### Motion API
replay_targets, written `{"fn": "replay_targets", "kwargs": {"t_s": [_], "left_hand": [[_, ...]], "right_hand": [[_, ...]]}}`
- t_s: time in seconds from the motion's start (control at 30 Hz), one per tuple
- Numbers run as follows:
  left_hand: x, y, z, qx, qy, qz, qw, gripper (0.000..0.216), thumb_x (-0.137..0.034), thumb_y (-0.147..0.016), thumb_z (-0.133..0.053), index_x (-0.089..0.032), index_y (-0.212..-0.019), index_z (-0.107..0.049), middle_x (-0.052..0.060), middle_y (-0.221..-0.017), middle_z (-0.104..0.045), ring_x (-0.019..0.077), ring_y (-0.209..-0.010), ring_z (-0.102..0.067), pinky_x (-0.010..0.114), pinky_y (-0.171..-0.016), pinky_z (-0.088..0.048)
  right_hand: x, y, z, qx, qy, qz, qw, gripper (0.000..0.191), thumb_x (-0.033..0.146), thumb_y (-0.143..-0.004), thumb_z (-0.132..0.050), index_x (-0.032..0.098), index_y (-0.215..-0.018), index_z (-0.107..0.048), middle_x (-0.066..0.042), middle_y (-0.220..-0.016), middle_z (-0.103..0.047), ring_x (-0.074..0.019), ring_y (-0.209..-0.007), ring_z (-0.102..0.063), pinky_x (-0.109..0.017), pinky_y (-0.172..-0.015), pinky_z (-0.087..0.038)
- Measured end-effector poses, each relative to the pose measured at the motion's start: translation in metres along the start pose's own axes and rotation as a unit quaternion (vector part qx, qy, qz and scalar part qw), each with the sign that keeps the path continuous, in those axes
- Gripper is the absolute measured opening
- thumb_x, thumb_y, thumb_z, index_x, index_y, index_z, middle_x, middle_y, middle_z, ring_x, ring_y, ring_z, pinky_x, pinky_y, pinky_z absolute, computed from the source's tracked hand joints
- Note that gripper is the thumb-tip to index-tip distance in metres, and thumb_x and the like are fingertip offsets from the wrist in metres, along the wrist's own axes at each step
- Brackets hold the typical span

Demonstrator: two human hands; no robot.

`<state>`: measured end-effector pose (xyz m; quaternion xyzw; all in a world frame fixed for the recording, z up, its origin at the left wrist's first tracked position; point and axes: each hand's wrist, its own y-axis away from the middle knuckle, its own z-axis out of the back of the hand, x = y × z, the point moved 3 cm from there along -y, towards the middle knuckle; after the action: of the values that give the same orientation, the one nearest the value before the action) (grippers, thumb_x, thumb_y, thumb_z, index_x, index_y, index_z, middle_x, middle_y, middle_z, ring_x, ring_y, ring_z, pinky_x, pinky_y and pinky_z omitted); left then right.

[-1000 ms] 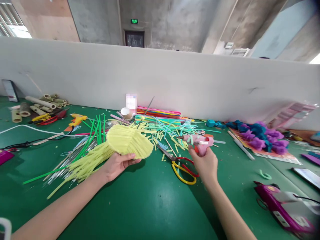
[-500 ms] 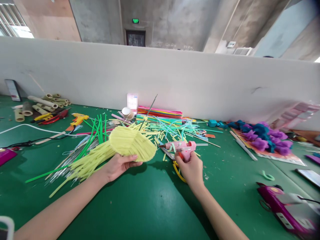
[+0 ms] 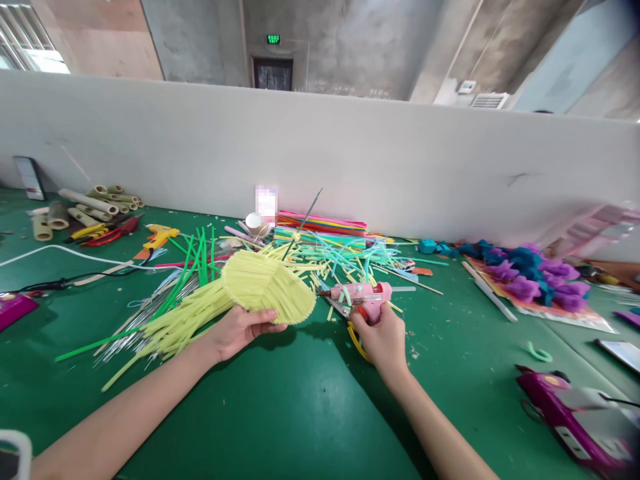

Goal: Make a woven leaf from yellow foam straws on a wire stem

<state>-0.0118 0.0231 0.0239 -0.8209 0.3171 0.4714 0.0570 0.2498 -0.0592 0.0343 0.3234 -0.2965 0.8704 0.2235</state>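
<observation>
My left hand (image 3: 250,330) is closed on the lower edge of a yellow leaf-shaped piece (image 3: 267,287), made of fuzzy pipe cleaners laid side by side. In my right hand (image 3: 383,337) is a pink hot glue gun (image 3: 367,298), held by its handle with a clear glue stick out of the back. Its dark nozzle points left, close to the piece's right edge; whether they touch I cannot tell. Scissors (image 3: 359,343) with yellow handles lie under the gun, partly hidden by my right hand. Behind my left hand spreads a bundle of yellow pipe cleaners (image 3: 193,320).
Loose cut pipe cleaners (image 3: 345,253) cover the back middle of the green table (image 3: 300,413). Bamboo pieces (image 3: 95,210), pliers (image 3: 107,230) and a yellow glue gun (image 3: 161,237) lie left. At right are purple and blue fuzzy flowers (image 3: 535,273) and a purple power strip (image 3: 565,417).
The whole view has shifted slightly. Both hands keep their hold, and the glue gun and yellow piece stay in nearly the same place relative to each other.
</observation>
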Motion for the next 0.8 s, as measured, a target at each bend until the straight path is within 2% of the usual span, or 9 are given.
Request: {"fn": "replay_targets", "kwargs": {"t_s": [0.4, 0.8], "left_hand": [[-0.0005, -0.0003, -0.0005, 0.0, 0.008, -0.002, 1.0, 0.062, -0.005, -0.071, -0.081, -0.022, -0.128, -0.062, 0.006, -0.107, -0.077, 0.0248, -0.091, -0.074, 0.032, -0.077, -0.065], [-0.0011, 0.0006, -0.0008, 0.003, 0.002, -0.004, 1.0, 0.057, -0.005, -0.072, -0.08, -0.021, -0.125, -0.064, 0.006, -0.104, -0.077, 0.023, -0.089, -0.074, 0.032, -0.077, -0.065]], "right_hand": [[-0.0011, -0.0007, -0.0004, -0.005, 0.006, 0.005, 1.0, 0.033, 0.046, -0.068, -0.061, 0.027, -0.058, -0.035, 0.004, -0.045, -0.048, -0.0145, -0.042, -0.041, -0.026, -0.043, -0.03], [-0.0009, 0.0001, -0.0008, 0.005, 0.003, 0.005, 1.0, 0.03, 0.045, -0.069, -0.061, 0.027, -0.06, -0.039, 0.003, -0.045, -0.05, -0.0148, -0.042, -0.041, -0.026, -0.042, -0.029]]}}
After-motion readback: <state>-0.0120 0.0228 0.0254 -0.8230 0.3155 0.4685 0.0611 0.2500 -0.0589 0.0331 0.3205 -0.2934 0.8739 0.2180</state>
